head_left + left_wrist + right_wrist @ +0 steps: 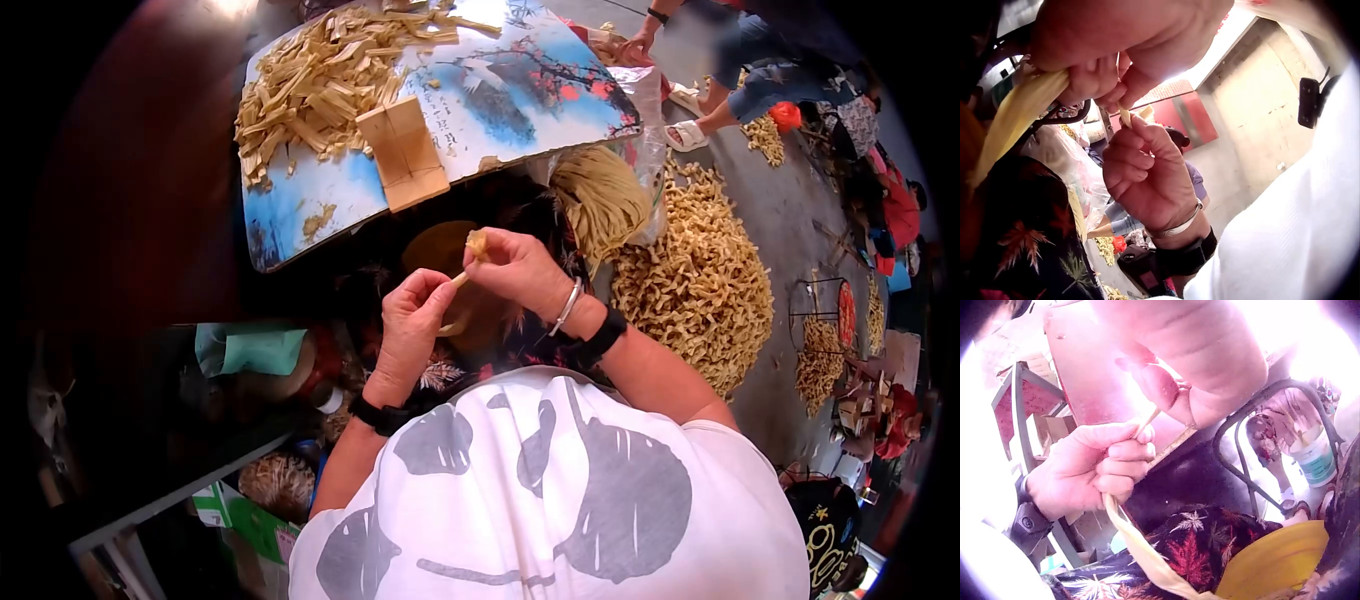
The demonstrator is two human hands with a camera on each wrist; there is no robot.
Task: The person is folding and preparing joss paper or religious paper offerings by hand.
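Note:
A pale yellow strip, like bean-curd skin (1141,556), runs between the two hands over the person's lap. The left hand (412,320) grips it in curled fingers, and its long tail hangs below that fist in the right wrist view. Thumb and fingers of the right hand (515,270) pinch the other end, where a small folded lump (477,241) sticks up past the fingertips. Only a short taut piece of strip (1125,117) shows between the hands in the left wrist view. Beneath them a yellow basin (1279,556) sits at the lap, on dark leaf-patterned cloth (1188,550).
Ahead is a painted table (520,100) bearing a heap of broken yellow pieces (310,95) and a small wooden stand (405,155). A bundle of long strips (600,195) hangs at its right edge. Knotted pieces (695,280) pile on the floor; another person's legs (745,100) are beyond.

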